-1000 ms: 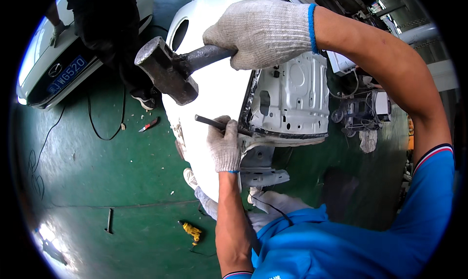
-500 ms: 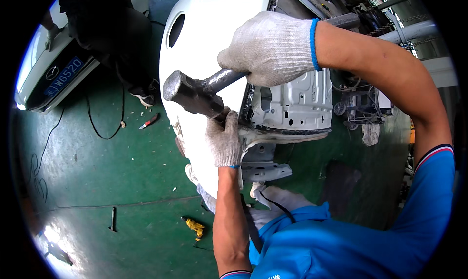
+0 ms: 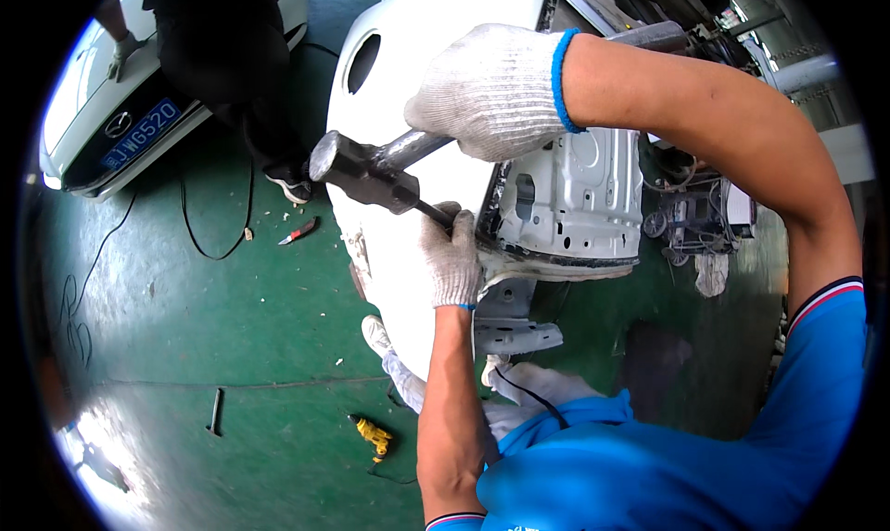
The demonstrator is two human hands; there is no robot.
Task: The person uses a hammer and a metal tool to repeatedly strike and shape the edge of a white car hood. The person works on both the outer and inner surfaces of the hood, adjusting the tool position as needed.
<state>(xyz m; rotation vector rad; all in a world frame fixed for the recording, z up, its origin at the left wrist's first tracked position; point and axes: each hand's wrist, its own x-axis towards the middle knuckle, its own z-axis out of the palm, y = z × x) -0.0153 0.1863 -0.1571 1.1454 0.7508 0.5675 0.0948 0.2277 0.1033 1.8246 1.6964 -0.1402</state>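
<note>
My right hand (image 3: 491,90), in a knitted grey glove with a blue cuff, is closed round the handle of a heavy dark steel hammer (image 3: 366,169). Its head is at the upper end of a slim dark metal rod (image 3: 430,212), which my gloved left hand (image 3: 450,257) grips below it. Both hands are over a white car body panel (image 3: 380,72) with an oval opening. The panel's dark, rough seam borders a pale inner metal section (image 3: 565,197) with holes, beside my left hand.
A co-worker (image 3: 213,49) in dark clothes stands by a white car (image 3: 83,141). A red knife (image 3: 297,231), yellow drill (image 3: 372,434), metal tool (image 3: 216,412) and cables lie on the green floor (image 3: 185,327). Wheeled equipment (image 3: 695,216) stands at right, beside metal racking.
The hammer has come down from above onto the rod in my left hand since a second ago. The view has shifted slightly; both grips are unchanged.
</note>
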